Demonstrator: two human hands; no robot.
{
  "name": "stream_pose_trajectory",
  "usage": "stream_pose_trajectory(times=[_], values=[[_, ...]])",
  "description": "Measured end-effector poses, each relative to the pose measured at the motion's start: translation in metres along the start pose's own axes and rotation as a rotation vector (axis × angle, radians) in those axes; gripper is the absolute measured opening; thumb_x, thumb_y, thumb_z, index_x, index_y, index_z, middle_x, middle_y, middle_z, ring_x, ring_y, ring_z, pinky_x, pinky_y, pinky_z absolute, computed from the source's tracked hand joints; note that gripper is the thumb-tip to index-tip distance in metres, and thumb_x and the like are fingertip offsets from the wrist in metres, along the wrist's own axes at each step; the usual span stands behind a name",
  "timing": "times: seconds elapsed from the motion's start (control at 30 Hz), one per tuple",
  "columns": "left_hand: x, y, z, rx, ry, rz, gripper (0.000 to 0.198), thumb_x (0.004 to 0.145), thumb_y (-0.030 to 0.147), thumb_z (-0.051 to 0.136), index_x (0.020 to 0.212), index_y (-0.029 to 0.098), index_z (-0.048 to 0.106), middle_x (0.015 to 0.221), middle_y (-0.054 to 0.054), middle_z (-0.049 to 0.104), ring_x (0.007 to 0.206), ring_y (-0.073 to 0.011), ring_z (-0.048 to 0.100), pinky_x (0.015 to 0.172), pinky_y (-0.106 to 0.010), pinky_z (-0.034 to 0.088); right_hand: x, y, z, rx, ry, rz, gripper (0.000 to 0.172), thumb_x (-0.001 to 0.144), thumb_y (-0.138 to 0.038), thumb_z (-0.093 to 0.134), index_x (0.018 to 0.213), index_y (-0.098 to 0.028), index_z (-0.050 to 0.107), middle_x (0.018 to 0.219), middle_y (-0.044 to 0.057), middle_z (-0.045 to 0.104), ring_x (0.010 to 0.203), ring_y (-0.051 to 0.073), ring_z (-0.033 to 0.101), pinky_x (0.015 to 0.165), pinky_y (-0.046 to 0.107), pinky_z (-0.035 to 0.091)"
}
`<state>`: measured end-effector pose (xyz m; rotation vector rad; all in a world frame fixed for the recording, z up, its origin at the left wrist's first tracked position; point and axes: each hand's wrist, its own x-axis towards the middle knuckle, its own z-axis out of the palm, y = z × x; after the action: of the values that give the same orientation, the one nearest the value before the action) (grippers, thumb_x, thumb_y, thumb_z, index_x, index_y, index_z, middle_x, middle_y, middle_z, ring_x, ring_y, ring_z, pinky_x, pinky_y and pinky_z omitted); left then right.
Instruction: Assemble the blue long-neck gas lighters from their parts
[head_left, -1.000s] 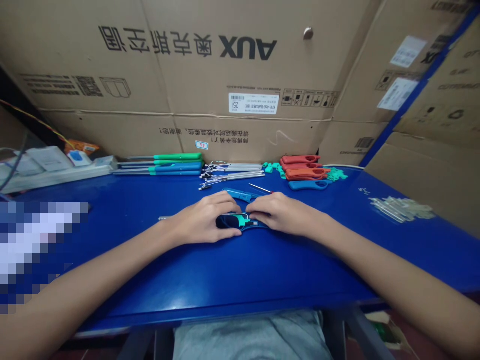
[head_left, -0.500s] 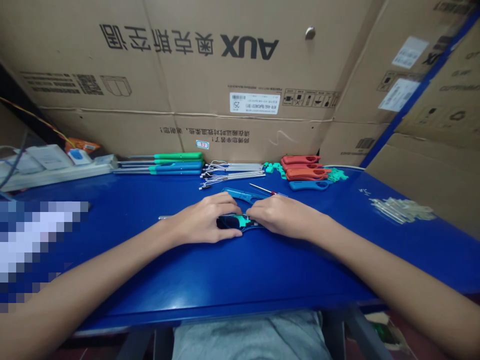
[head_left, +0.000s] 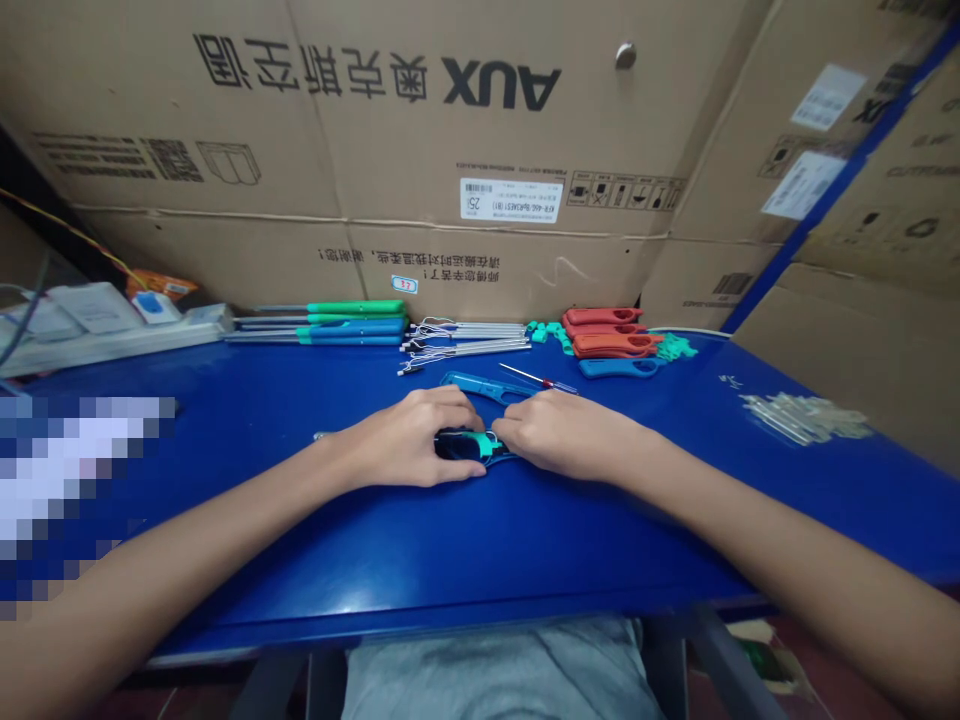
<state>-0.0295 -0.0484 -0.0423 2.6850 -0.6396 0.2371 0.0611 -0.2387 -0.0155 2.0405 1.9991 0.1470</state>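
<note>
My left hand (head_left: 412,436) is closed around a blue lighter casing half (head_left: 501,460) lying on the table, thumb along the near edge and fingers over the far edge. A green trigger piece (head_left: 487,444) sits inside it, with a thin wire near it. My right hand (head_left: 559,430) has its fingers pinched at the casing's right end; what lies under the fingertips is hidden. A metal tube end (head_left: 321,436) pokes out left of my left wrist. Just beyond my hands lies a second blue casing half (head_left: 476,385), beside a thin screwdriver (head_left: 544,381) with a red part.
At the back of the blue table (head_left: 450,560) lie assembled stick lighters (head_left: 352,330), metal tubes with wires (head_left: 480,345), red casings (head_left: 607,335) and green pieces (head_left: 675,347). Clear small parts (head_left: 802,416) lie right, a power strip (head_left: 150,335) left. Cardboard (head_left: 375,180) stands behind.
Both hands stay at the casing with almost no movement; the right fingers shift slightly at its right end. The view has tilted a little.
</note>
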Motion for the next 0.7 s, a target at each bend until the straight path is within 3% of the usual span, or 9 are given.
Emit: stream_pose_trajectory(times=[0.17,0.3,0.47,0.7], values=[[0.001,-0.001,-0.002,-0.028,-0.026,-0.031,0.031,0.077,0.040,0.069,0.096,0.016,0.069,0.094,-0.006,0.065,0.088,-0.0190,0.061,0.082,-0.031,0.049,0.004,0.001,0.001,-0.039,-0.004,-0.062,0.019,0.090,-0.005,0.045,0.094,-0.010,0.063,0.082,0.010,0.067,0.078,0.022,0.066,0.062,0.030,0.041],[0.002,0.000,-0.003,-0.035,-0.040,-0.008,0.031,0.078,0.040,0.067,0.097,0.015,0.070,0.094,-0.006,0.066,0.088,-0.0188,0.062,0.082,-0.030,0.049,0.011,0.005,-0.008,-0.061,-0.085,-0.115,0.018,0.088,-0.004,0.049,0.089,-0.011,0.065,0.082,0.010,0.069,0.073,0.022,0.067,0.059,0.029,0.042],[0.001,-0.001,-0.001,-0.030,-0.011,0.025,0.031,0.077,0.038,0.069,0.096,0.015,0.070,0.095,-0.006,0.066,0.087,-0.0181,0.062,0.080,-0.028,0.049,0.020,0.006,-0.023,-0.100,-0.189,-0.197,0.016,0.082,-0.001,0.054,0.081,-0.011,0.067,0.078,0.011,0.070,0.070,0.023,0.067,0.055,0.028,0.039],[-0.001,-0.004,0.001,-0.069,0.030,0.025,0.029,0.074,0.036,0.071,0.093,0.015,0.069,0.090,-0.005,0.067,0.083,-0.0173,0.062,0.075,-0.027,0.049,0.023,0.008,-0.021,-0.158,-0.235,-0.288,0.019,0.079,0.001,0.053,0.085,-0.010,0.067,0.082,0.012,0.071,0.071,0.024,0.067,0.054,0.029,0.037]])
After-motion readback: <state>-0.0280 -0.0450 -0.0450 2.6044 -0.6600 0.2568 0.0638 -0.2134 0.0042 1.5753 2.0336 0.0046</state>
